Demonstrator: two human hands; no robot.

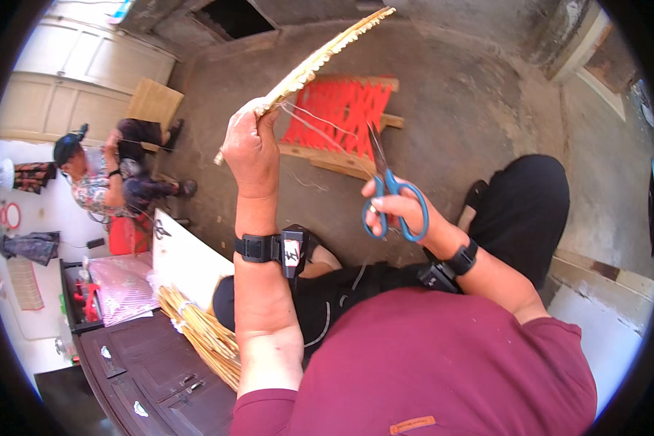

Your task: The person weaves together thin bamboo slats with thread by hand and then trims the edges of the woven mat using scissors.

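Nearest, the wearer's torso in a maroon short-sleeved shirt (443, 356) fills the lower edge, above black cloth trousers (527, 211). The wearer is seated, with a black strapped device on each wrist. To the left, a tied bundle of long straw-coloured stalks (200, 330) lies along the right edge of a dark brown panelled cabinet (145, 356).

Ahead, both hands are raised over the floor. The left hand (253, 149) is closed around a long, pale yellow strip of straw-like stalks with a knobbly edge (327, 54), held in mid-air near its lower end, so the longer part slants up to the right; that grip probably keeps it steady and clear of the lap. Thin pale threads (316, 123) trail from it towards the right hand (407, 211), which grips steel scissors with blue looped handles (386, 182), blades upward. Held this way, the points seem angled for reaching the threads; whether they touch, I cannot tell.

Beyond, on the grey concrete floor (472, 109), sits a low wooden frame strung with red bands (341, 120). Further left, another person in a patterned top and dark cap (98, 185) sits with hands raised.
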